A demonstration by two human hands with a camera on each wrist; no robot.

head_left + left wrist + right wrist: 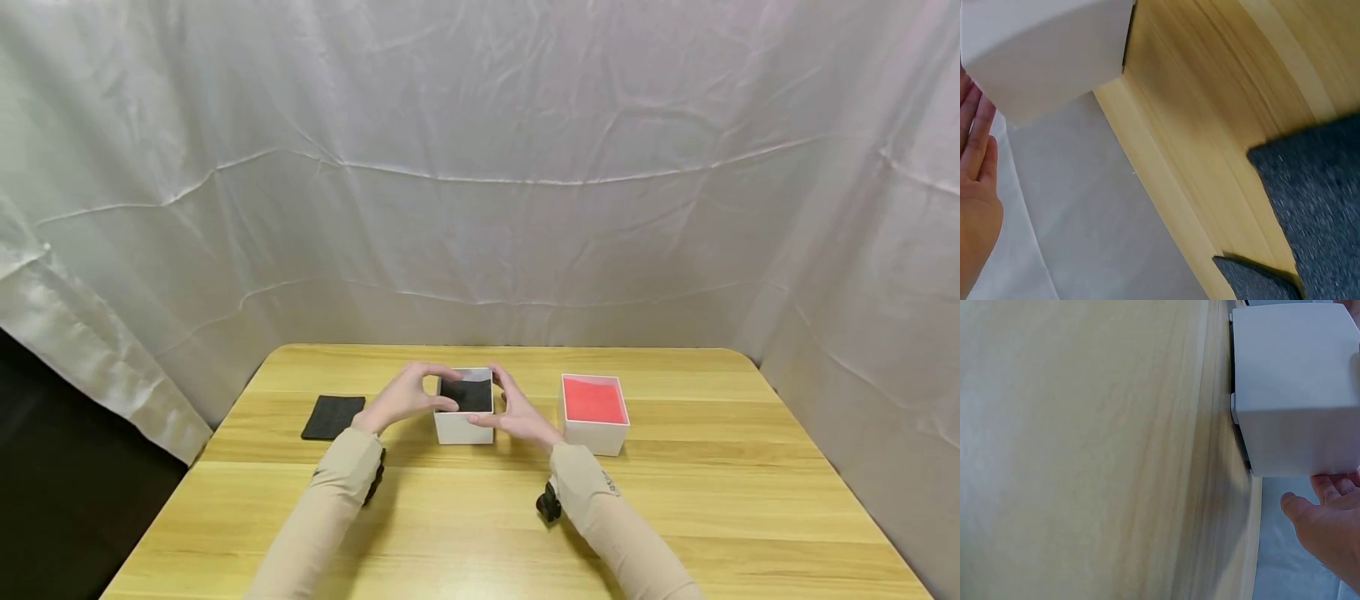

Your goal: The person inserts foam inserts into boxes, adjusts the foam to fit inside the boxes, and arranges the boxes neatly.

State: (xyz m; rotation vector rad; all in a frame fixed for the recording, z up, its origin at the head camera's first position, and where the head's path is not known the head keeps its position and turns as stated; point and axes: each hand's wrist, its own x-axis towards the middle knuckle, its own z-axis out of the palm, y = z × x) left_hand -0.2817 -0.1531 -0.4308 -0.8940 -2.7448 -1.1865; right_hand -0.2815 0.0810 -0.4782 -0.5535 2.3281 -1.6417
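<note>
A small white open-topped box [463,429] stands on the table between the two hands. Dark fabric [467,394] lies inside it, below the rim. My left hand [405,398] is at its left side, thumb at the front left corner and fingers over the back of the rim. From the right, my right hand [522,414] spans the other side, thumb before the front wall and fingers at the back right corner. In the right wrist view, the right thumb [1297,506] stands apart from the box wall while the fingers are at its edge. Left fingers [979,134] extend beside the box.
To the right stands a second white box [596,435] holding a flat red piece of fabric [592,400]. On the left lies dark felt [332,417], with two corners showing in the left wrist view. A pale curtain [480,242] hangs behind the wooden table [465,525].
</note>
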